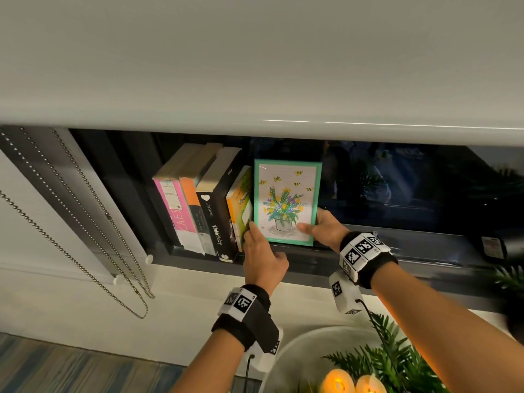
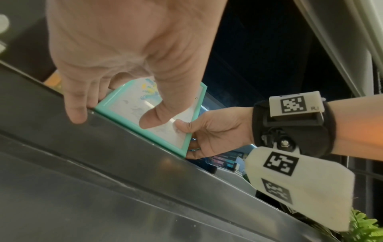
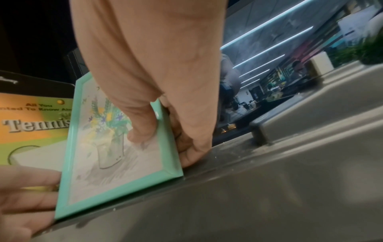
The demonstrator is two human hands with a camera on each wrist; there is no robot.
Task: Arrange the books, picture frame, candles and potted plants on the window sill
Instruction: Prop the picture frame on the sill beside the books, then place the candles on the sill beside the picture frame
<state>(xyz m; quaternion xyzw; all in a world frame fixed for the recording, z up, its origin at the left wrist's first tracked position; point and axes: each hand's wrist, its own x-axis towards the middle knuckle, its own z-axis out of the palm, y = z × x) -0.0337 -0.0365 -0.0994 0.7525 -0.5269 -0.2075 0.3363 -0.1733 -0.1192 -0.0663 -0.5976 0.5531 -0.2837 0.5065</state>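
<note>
A teal picture frame (image 1: pixel 287 202) with a flower drawing stands upright on the dark window sill (image 1: pixel 411 248), just right of a row of several upright books (image 1: pixel 204 205). My left hand (image 1: pixel 256 239) grips the frame's lower left corner, its thumb (image 2: pixel 153 117) on the glass. My right hand (image 1: pixel 313 226) pinches the lower right corner, with the thumb (image 3: pixel 143 132) in front and the fingers behind. The frame's bottom edge (image 3: pixel 116 206) rests on the sill beside the orange-green Tennis book (image 3: pixel 31 117). Two glowing candles (image 1: pixel 337 382) and a fern-like plant (image 1: pixel 382 361) sit below.
A lowered white blind (image 1: pixel 255 66) hangs over the top of the window opening. Bead chains (image 1: pixel 85 222) dangle at the left. Candles and plant sit in a white round container (image 1: pixel 295 353). Another plant (image 1: pixel 510 279) and a small dark object (image 1: pixel 493 246) are at the sill's right end.
</note>
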